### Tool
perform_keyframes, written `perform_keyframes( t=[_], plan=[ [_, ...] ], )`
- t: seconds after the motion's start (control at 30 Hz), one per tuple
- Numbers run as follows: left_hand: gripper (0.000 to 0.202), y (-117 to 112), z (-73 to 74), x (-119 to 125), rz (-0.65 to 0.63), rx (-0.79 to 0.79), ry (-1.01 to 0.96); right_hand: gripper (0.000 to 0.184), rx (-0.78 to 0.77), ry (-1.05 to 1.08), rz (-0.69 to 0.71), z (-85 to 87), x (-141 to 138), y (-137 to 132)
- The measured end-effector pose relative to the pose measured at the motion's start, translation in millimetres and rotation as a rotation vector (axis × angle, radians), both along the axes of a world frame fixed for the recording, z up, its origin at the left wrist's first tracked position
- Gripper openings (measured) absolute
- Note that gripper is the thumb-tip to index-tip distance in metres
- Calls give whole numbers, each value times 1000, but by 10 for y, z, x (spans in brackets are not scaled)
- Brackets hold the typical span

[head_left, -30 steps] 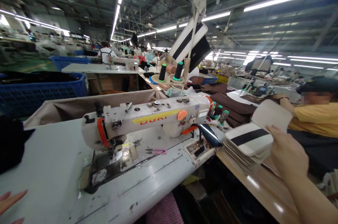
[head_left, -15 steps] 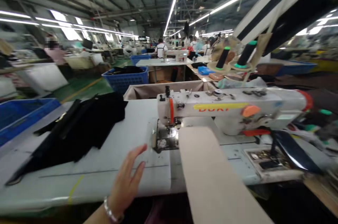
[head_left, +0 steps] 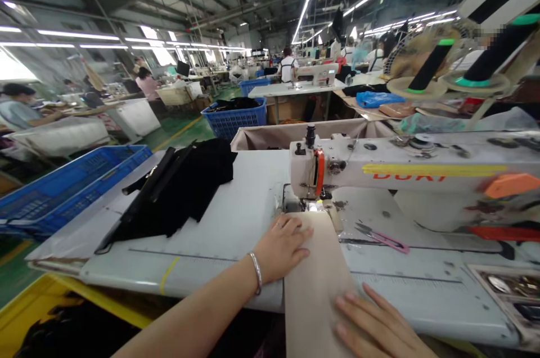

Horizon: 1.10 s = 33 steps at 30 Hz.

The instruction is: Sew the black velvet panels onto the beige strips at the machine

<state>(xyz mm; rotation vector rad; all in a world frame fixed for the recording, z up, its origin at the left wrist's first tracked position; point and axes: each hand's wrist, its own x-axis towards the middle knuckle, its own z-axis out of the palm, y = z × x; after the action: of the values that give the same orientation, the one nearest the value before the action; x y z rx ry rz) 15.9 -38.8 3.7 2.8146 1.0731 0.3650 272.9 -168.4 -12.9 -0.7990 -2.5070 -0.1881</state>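
A beige panel (head_left: 314, 268) lies on the white sewing table (head_left: 236, 223), its far end under the needle of the white sewing machine (head_left: 405, 169). My left hand (head_left: 280, 245) rests flat on the panel's left edge near the needle, fingers stretched out; a silver bracelet sits on its wrist. My right hand (head_left: 377, 327) presses flat on the panel's near end at the table's front edge, fingers apart. Neither hand grips anything.
Pink-handled thread snips (head_left: 382, 237) lie right of the needle. A pile of black fabric (head_left: 177, 189) covers the table's left part. Blue crates (head_left: 63, 189) stand left and behind. Thread cones (head_left: 430, 65) rise at the back right. Other people work at distant tables.
My view has swung left from the stack of panels. The beige panel has been laid flat on the table, both hands have come down on it, and its end has reached the needle.
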Motion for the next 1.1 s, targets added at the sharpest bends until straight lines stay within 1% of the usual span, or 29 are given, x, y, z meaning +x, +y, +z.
perform_keyframes(
  t=[0.07, 0.1, 0.17, 0.23, 0.4, 0.53, 0.67, 0.8, 0.93, 1.0, 1.03, 1.1],
  plan=[
    [49, 73, -18, 3, -9, 8, -5, 50, 98, -80, -42, -70, 34, 98],
    [49, 109, -29, 2, -16, 8, -6, 50, 116, -97, -61, -107, 37, 136],
    [47, 180, -49, -3, -35, 1, -8, 51, 108, -91, -75, -173, 23, 193],
    [47, 249, -65, -3, -40, -8, -14, 54, 63, -88, -77, -213, 4, 232],
    [45, 362, -91, 6, -42, -17, -45, 63, -13, -104, -79, -240, -2, 293],
    [45, 384, -101, 8, -49, -14, -74, 60, 30, -54, -85, -258, -1, 324],
    [43, 404, -102, 12, -47, -14, -80, 59, 65, -87, -93, -212, -32, 353],
    [42, 422, -100, 17, -42, -6, -86, 58, 38, -99, -135, -142, -58, 340],
    [43, 420, -112, 20, -39, 9, -98, 53, 33, -92, -121, -111, -13, 313],
    [43, 418, -124, 16, -38, 14, -97, 50, -26, -63, -105, -71, -2, 376],
    [43, 418, -131, 13, -38, 14, -95, 49, -70, -45, -119, -40, -13, 444],
    [43, 423, -144, 4, -28, 11, -94, 44, -152, -7, -193, 31, -82, 656]
  ],
)
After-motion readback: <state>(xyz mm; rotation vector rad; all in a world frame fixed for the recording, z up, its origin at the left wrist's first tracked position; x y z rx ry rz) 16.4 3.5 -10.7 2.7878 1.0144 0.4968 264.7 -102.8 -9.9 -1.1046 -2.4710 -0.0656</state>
